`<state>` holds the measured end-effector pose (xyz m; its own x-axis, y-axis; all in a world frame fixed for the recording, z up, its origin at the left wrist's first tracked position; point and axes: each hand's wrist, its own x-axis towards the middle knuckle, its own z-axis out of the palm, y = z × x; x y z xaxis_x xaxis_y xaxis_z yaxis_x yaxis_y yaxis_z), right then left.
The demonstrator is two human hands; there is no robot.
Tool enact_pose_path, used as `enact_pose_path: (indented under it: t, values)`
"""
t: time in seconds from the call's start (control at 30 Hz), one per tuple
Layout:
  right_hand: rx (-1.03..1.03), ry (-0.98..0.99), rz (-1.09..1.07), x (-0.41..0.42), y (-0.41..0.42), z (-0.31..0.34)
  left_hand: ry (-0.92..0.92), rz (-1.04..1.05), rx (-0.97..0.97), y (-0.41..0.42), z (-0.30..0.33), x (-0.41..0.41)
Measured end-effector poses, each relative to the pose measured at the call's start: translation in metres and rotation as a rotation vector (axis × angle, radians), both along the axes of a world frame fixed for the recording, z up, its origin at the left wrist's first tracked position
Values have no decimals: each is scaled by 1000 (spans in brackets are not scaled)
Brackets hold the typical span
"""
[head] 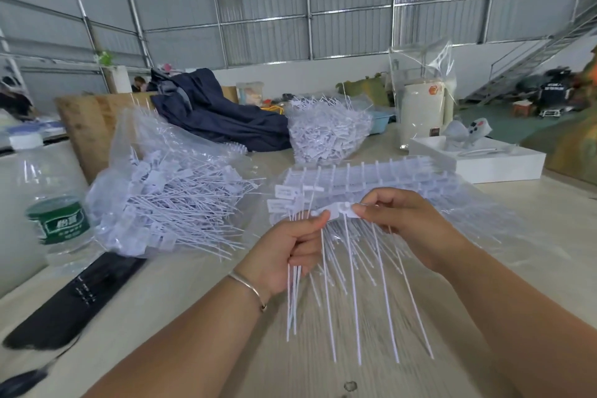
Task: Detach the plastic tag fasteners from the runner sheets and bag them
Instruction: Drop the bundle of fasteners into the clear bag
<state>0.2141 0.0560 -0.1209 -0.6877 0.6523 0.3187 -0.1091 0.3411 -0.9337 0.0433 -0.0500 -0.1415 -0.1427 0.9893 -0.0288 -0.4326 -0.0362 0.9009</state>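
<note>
Head view: the left hand [287,247] grips a bundle of loose tag fasteners [295,297], thumb pressed onto a flat white tag head [336,214]; the right hand [405,223] pinches that same head from the other side, fingers curled; just beyond both hands lies the stack of runner sheets [381,179], tails fanning down under the wrists; left of the left hand sits a clear bag of detached fasteners [168,191]; further left, a water bottle [53,203].

Head view, close, forward and down
</note>
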Motion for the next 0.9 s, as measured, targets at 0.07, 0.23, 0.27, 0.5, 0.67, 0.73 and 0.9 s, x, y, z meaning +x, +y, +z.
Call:
enact_pose_path:
  t: [0.07,0.23,0.27,0.5,0.67,0.73,0.9]
  values:
    - [-37,6,11,0,-2,1,-11,-14,6,-1,2,1]
    - [-155,30,77,-1,-8,0,-42,-13,17,-2,6,2]
    - [-167,39,87,-1,-9,1,-36,-6,20,-2,6,1]
    - [-169,103,145,2,-8,7,-49,-13,37,-5,9,0]
    - [-50,7,57,0,-5,4,-64,-65,34,-5,7,-3]
    - [3,-47,42,0,-6,2,-54,-87,21,-5,4,-4]
    - [46,-112,91,-1,-6,-1,11,-177,-8,-4,-1,1]
